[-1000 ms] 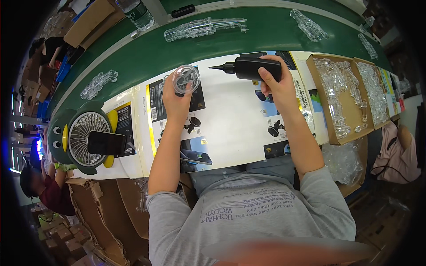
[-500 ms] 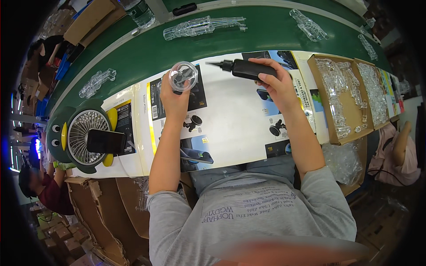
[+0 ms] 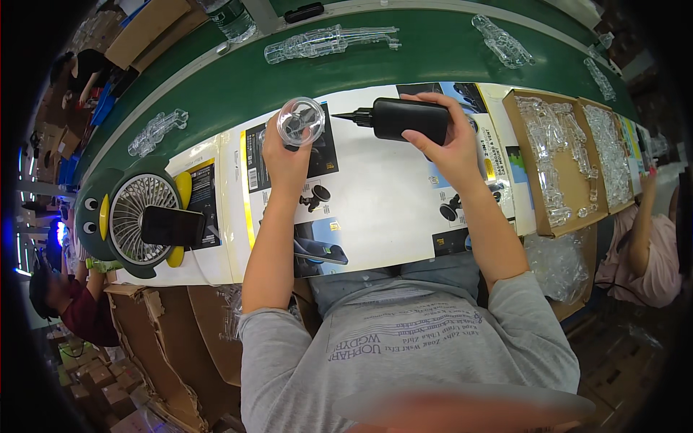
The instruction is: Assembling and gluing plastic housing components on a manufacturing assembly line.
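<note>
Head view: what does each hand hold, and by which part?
Left hand: a clear round piece, by its near side. Right hand: a black bottle, near the end opposite its nozzle.

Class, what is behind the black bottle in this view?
A printed white sheet shows around the black bottle; whatever lies directly behind it and the right hand is hidden.

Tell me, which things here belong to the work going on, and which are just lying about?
Part of the work:
round clear piece, in the left hand
black bottle, in the right hand
probably the boxed clear parts, clear like the held piece

Apparently just lying about:
fan
phone
water bottle
</note>
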